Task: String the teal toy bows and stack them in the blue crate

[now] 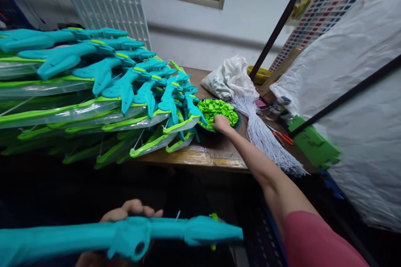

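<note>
A long turquoise plastic toy bow part (169,229) lies across the bottom of the view, close to me. My left hand (125,212) wraps round it from behind, so part of the palm is hidden; small bright green bits stick out near its tapered right end. At arm's length, my right hand (221,124) is in a dark round bowl (239,122) heaped with small green plastic pieces (216,109). Its fingers are curled closed among the pieces, and whatever is between them is hidden.
Stacked turquoise and green toy bows (125,83) fill the table's left side. Right of the bowl lie a bundle of white cords (266,133), a white sack (225,77), and orange-handled pliers (283,137). A green foam block (313,142) and large white sacking (357,66) stand further right.
</note>
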`<state>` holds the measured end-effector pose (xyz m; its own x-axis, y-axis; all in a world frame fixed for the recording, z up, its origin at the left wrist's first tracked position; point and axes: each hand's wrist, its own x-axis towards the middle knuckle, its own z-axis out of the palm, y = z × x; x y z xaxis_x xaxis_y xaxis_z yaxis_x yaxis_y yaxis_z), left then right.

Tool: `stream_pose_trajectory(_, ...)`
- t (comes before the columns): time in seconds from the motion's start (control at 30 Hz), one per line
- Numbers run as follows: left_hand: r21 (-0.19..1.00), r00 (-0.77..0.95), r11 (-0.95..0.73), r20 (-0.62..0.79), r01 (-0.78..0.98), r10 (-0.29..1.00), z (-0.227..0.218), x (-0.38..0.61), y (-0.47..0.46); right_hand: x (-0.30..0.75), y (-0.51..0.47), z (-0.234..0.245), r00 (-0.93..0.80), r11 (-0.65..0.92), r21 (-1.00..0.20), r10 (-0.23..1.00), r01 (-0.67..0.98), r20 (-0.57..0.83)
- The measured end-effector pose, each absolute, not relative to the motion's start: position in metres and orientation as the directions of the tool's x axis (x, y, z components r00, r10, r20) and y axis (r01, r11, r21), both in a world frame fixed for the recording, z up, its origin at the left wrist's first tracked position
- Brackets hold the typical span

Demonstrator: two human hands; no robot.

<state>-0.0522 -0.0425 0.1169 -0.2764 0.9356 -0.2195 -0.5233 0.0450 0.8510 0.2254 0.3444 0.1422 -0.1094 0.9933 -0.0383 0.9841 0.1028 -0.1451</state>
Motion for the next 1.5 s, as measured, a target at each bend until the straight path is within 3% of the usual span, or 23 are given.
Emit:
stream_pose_trajectory(0.1, 0.838, -0.209, 0.129, -0.277, -0.531, 0.938, 0.124, -0.045, -0.048, 0.222, 0.341, 0.143, -0.104, 0.102, -0.146, 0.995, 0.984, -0.007)
stream_pose_trajectory(0.33, 0.793, -0.191, 0.042, -0.197, -0.608, 0.962, 0.118, -0.016, -0.067, 0.234, 0.317, 0.151, -0.078, 0.129, -0.224, 0.972, 0.966, 0.222)
stream_pose_trajectory(0.53, 0.799, 0.055, 0.163, -0.161, -0.579, 0.985, 0.103, -0.013, -0.073, 0.249, 0.29, 0.149, -0.137, 0.274, -0.303, 0.904, 0.913, 0.406)
stream_pose_trajectory(0.67, 0.83, 0.176, 0.227, -0.157, -0.509, 0.972, 0.093, -0.014, -0.078, 0.254, 0.295, 0.152, -0.081, 0.194, -0.276, 0.925, 0.941, 0.372)
stream_pose_trajectory(0.8, 0.825, 0.187, 0.215, -0.135, -0.522, 0.973, 0.09, -0.012, -0.082, 0.248, 0.293, 0.16, -0.043, 0.2, -0.401, 0.929, 0.894, 0.366)
stream_pose_trajectory(0.9, 0.811, 0.134, 0.17, -0.114, -0.56, 0.984, 0.088, -0.013, -0.084, 0.232, 0.252, 0.159, -0.126, 0.362, -0.547, 0.899, 0.755, 0.421)
stream_pose_trajectory(1.0, 0.818, 0.023, 0.104, -0.111, -0.566, 0.994, 0.084, -0.014, -0.084, 0.216, 0.172, 0.152, -0.378, 0.529, -0.641, 0.848, 0.556, 0.371)
stream_pose_trajectory(1.13, 0.838, -0.084, 0.061, -0.127, -0.542, 0.988, 0.08, -0.009, -0.083, 0.199, 0.058, 0.136, -0.716, 0.71, -0.548, 0.647, 0.442, 0.26)
stream_pose_trajectory(1.33, 0.893, -0.05, 0.079, -0.113, -0.443, 0.992, 0.083, 0.002, -0.083, 0.178, -0.011, 0.111, -0.777, 0.828, -0.361, 0.542, 0.429, 0.321)
stream_pose_trajectory(1.4, 0.912, -0.036, 0.066, -0.088, -0.405, 0.995, 0.081, 0.002, -0.083, 0.176, -0.015, 0.112, -0.772, 0.831, -0.4, 0.529, 0.386, 0.354)
stream_pose_trajectory(1.5, 0.931, -0.013, 0.049, -0.057, -0.362, 0.998, 0.075, 0.001, -0.082, 0.178, -0.017, 0.116, -0.755, 0.761, -0.562, 0.566, 0.323, 0.333)
